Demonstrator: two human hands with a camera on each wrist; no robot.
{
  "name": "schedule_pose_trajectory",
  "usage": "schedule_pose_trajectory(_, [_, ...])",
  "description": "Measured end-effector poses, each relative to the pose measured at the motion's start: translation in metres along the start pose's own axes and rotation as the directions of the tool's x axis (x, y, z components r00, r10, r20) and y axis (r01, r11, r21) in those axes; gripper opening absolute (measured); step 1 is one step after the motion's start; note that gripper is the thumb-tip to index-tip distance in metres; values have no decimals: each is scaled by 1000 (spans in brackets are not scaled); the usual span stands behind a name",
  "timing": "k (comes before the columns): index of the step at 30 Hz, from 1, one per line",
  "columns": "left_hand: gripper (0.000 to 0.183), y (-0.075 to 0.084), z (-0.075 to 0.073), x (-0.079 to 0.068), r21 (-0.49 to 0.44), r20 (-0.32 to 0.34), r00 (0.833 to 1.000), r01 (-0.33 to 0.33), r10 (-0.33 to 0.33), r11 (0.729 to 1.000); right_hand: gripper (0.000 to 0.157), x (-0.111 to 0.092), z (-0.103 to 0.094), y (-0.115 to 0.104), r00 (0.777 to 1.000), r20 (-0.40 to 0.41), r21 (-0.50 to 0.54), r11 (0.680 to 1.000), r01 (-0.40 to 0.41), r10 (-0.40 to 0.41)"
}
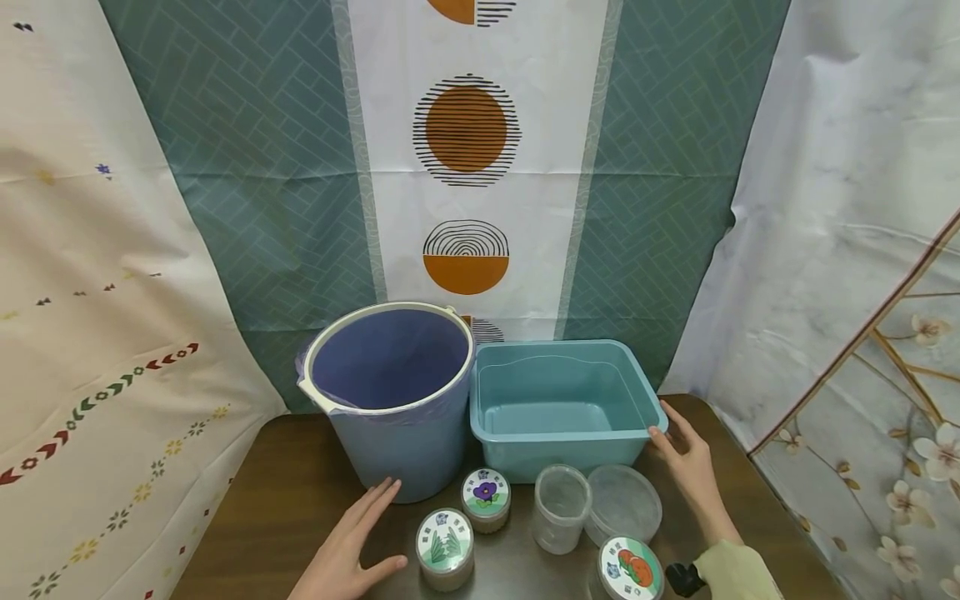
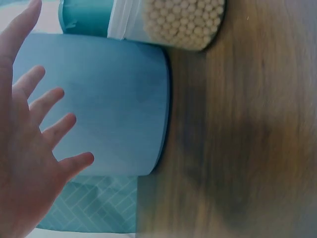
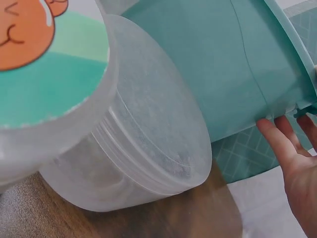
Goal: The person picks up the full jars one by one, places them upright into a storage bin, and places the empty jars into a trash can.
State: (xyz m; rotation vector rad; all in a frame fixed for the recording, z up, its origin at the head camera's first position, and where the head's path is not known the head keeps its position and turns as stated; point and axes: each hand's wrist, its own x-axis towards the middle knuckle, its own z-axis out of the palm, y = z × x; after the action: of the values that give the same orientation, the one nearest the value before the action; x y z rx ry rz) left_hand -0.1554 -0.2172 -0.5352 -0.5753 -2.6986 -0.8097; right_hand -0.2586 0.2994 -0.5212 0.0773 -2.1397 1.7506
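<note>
My left hand (image 1: 345,546) is spread, palm toward the front of a blue-grey bucket (image 1: 390,454) with a white rim. Beside its thumb stands a jar with a green plant label (image 1: 445,546); behind that is a jar with a purple flower label (image 1: 486,500). In the left wrist view, a clear jar of small beige balls (image 2: 183,22) shows past the bucket. My right hand (image 1: 688,462) grips the front right corner of a teal plastic basin (image 1: 570,457), thumb at the front rim, fingers against the side wall. The basin's inside is bare.
A clear open cup (image 1: 561,508) and a wide translucent tub (image 1: 624,504) stand before the basin. Nearer sits a jar with an orange fruit label (image 1: 630,571), close to my right sleeve. Patterned cloths hang behind and beside the brown table (image 1: 262,500).
</note>
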Motion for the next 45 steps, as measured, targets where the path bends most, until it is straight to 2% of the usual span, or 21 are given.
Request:
schedule_pose_trajectory(3, [92,4,6,-1,-49,61,996,72,-69,996,55,0,-1,1,1000,8,8,1000,10,-10])
schedule_pose_trajectory(6, [91,8,10,-2,-104,129,983,141,-127,985,55,0,-2,2,1000,7,-19,1000,3,-3])
schedule_pose_trajectory(9, [89,12,14,-2,-128,170,975,163,-141,978,56,-1,-3,3,1000,2,-70,997,-15,15])
schedule_pose_trajectory(13, [88,14,19,-2,-143,198,971,161,-131,977,60,-2,-4,3,999,2,-98,994,-41,42])
schedule_pose_trajectory(20, [94,18,31,0,-170,193,977,122,-89,978,60,-1,-5,0,997,38,-28,998,-60,61])
schedule_pose_trajectory(26, [98,20,44,3,-216,185,978,133,-93,967,57,-2,-3,-5,995,40,58,994,-95,92])
schedule_pose_trajectory(33, [100,18,60,7,-228,141,986,121,-91,966,57,-1,0,-10,987,13,43,986,-162,162])
schedule_pose_trajectory(39, [102,15,70,9,-262,170,982,130,-87,956,57,-1,1,-12,983,22,59,982,-182,181])
schedule_pose_trajectory(45, [102,14,74,9,-268,191,973,181,-132,946,58,0,1,-12,979,46,64,977,-203,200])
